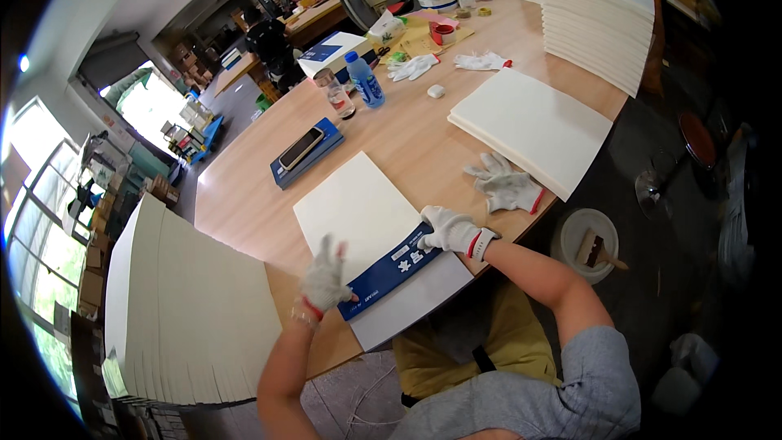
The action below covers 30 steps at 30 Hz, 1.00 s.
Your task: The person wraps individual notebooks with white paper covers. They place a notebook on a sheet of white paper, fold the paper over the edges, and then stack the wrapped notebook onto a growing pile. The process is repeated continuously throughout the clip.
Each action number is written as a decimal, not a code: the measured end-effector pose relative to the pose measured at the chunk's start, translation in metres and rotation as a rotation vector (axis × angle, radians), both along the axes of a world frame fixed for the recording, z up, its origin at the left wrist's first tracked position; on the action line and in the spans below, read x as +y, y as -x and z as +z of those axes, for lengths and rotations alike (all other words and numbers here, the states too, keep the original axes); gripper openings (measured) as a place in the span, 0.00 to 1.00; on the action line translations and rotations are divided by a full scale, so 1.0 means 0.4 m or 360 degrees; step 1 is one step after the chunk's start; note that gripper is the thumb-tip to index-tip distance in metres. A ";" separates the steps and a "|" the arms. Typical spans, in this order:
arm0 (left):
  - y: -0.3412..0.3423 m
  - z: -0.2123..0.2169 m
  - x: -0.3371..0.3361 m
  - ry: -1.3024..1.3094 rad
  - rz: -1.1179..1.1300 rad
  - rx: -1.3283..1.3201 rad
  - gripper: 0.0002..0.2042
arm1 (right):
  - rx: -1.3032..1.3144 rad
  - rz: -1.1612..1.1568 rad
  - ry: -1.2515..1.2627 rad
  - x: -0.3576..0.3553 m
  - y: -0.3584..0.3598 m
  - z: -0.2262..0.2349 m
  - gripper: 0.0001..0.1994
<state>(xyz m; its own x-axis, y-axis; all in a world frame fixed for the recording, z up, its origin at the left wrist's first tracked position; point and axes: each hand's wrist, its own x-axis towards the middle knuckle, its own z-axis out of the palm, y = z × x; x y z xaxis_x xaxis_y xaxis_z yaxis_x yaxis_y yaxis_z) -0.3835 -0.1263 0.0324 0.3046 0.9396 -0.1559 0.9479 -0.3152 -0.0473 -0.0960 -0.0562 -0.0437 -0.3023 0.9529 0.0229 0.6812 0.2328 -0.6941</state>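
Note:
A blue printed paper band [395,267] lies across a stack of cream paper [354,204] on the table in front of me. White paper [411,301] also shows on the near side of the band. My left hand [324,279], in a white knit glove, is at the band's left end. Its fingers are raised and apart, slightly blurred, and its thumb tip is by the band. My right hand [450,231], gloved too, has its fingers bent over the band's right end; the palm side is hidden.
A phone [301,148] rests on a blue pad [330,145]. Beyond stand two bottles [364,80]. Paper stacks [533,122] [599,28] lie at right, near a loose glove [503,183]. A tall paper pile [187,301] is at left. A bucket with a brush [585,232] is below right.

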 end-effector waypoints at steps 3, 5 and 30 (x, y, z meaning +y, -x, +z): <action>-0.126 0.010 0.079 0.0201 -0.0747 0.0614 0.55 | -0.0003 0.0039 -0.0103 0.027 -0.002 -0.040 0.22; -0.136 -0.004 0.095 0.0319 -0.0928 0.0707 0.58 | -0.0218 0.0086 -0.0649 0.050 -0.073 -0.022 0.18; -0.127 0.013 0.159 0.0444 -0.1112 0.0457 0.58 | -0.0415 0.1396 -0.0652 -0.082 0.037 0.058 0.24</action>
<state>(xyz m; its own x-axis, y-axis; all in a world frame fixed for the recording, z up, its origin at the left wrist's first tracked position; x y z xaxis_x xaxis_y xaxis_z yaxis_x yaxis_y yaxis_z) -0.3326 -0.0627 0.0374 0.7200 0.4616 -0.5182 0.4902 -0.8668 -0.0911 -0.1108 -0.0891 -0.0204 -0.9366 0.3244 0.1324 0.2737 0.9133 -0.3016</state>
